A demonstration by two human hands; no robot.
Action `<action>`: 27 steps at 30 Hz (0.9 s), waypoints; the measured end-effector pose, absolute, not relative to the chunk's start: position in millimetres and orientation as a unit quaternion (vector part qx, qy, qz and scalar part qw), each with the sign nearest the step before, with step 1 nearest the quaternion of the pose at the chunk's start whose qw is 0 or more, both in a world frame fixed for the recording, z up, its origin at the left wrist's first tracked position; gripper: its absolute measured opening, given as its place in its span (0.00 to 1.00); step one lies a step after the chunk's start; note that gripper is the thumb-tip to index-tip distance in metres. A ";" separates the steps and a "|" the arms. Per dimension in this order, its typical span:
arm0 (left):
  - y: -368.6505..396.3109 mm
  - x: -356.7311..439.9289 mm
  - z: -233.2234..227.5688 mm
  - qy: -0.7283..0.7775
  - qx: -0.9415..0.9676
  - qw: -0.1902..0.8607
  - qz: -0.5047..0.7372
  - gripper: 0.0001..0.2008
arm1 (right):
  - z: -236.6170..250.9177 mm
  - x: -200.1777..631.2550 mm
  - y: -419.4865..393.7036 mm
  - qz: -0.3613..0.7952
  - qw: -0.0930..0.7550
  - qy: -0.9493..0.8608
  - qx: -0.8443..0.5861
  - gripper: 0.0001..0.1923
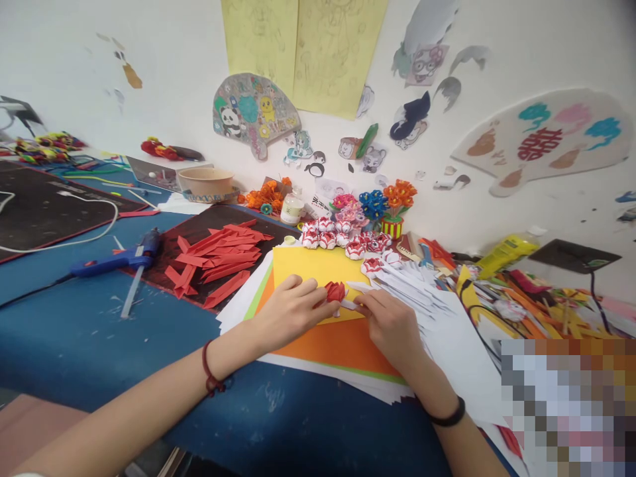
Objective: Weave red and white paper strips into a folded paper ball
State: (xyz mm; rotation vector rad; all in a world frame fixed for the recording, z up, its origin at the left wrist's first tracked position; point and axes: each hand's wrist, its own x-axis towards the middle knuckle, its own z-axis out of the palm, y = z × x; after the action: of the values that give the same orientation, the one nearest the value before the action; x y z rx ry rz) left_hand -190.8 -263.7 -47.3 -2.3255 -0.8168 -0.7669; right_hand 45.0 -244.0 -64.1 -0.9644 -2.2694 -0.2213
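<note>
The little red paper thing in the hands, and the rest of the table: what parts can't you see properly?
- Head view: red paper piece, its near side is hidden by the left hand and right hand.
- Bottom right corner: a pixelated patch covers what lies there.
- Both forearms are cut off by the bottom edge.
- Bottle label: too small to read.

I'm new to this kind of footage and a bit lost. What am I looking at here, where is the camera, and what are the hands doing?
There is no machine: a person is working with bare hands, and the one camera sits on their head, looking down and forward. The left hand and right hand meet at a small red paper flower, pinched between the fingers, over a yellow sheet on a stack of coloured paper. On the blue table lie red folded strips, a blue glue gun, white folded strips and a row of finished red and white flowers. Paper cut-outs hang on the wall.
</note>
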 end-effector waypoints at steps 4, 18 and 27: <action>-263.4 -190.1 -47.5 -0.302 -0.864 0.273 -0.298 0.06 | -63.9 45.4 -244.0 -0.080 0.329 -0.865 -0.370 0.10; -264.2 -191.1 -48.0 -0.294 -0.876 0.265 -0.277 0.07 | -64.5 46.7 -244.0 -0.064 0.321 -0.862 -0.387 0.11; -264.6 -184.7 -52.6 -0.331 -0.863 0.272 -0.266 0.04 | -64.8 40.9 -246.5 -0.063 0.328 -0.862 -0.382 0.11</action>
State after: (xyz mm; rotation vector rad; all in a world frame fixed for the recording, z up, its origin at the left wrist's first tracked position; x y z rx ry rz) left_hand -184.7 -264.6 -52.6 -2.3232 -0.8918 -0.7171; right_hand 40.9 -246.5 -64.8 -0.9998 -2.2563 -0.1654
